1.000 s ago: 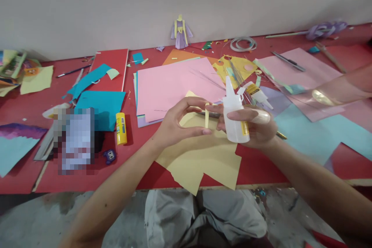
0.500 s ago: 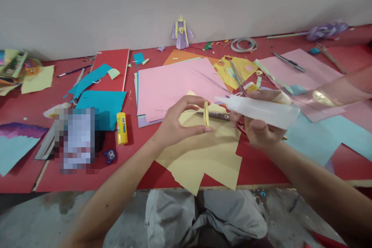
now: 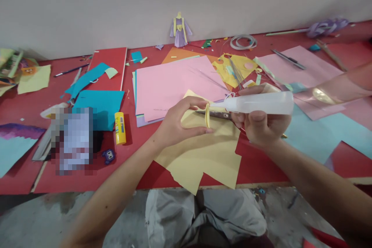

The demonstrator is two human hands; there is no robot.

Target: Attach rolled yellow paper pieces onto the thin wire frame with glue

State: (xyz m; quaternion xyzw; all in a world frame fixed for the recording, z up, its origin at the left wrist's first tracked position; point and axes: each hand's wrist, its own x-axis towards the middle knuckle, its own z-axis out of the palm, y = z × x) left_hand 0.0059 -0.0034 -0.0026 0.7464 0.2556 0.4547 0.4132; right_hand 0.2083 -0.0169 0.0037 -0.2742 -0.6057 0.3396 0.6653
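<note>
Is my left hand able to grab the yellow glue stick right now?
Likely yes: the glue stick lies uncovered beside that forearm, though the left hand pinches a paper strip.

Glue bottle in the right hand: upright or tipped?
Tipped, roughly level: the glue bottle lies across the right hand, nozzle pointing at the yellow paper strip pinched in the left hand.

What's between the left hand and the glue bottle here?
A curled yellow paper strip, pinched by the left hand; the bottle, held in the right hand, points its nozzle at it. Head view.
</note>
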